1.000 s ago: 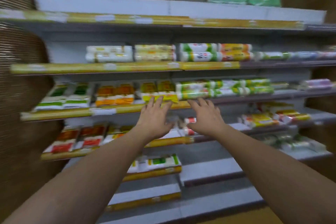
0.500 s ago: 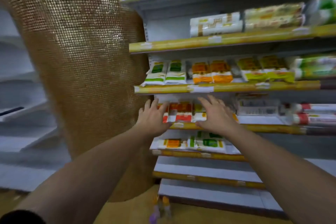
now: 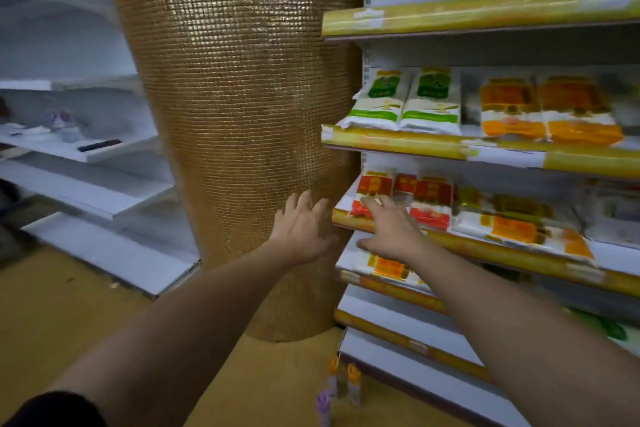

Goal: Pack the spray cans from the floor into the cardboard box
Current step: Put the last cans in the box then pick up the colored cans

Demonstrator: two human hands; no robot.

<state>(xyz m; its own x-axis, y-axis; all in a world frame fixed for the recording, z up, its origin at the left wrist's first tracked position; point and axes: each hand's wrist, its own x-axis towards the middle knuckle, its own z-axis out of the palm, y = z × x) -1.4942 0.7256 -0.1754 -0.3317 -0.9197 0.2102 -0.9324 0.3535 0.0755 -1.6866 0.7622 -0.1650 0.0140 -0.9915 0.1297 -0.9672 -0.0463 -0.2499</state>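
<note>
Both hands — left hand (image 3: 303,227), right hand (image 3: 391,230) — reach forward with fingers spread, holding nothing; the orange- and purple-capped spray cans (image 3: 341,388) stand on the floor well below them.

View swung further left, gold column (image 3: 239,97) now fills centre frame, stocked shelves (image 3: 485,146) pushed right, spray cans (image 3: 353,383) sharper at lower centre, left hand (image 3: 303,229) now before the column.

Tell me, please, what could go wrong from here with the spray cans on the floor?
The orange-capped spray cans and the purple-capped spray can stand close together, so reaching for one may topple the others. The right hand is close to the red packets and could dislodge them. No cardboard box is in view.
</note>
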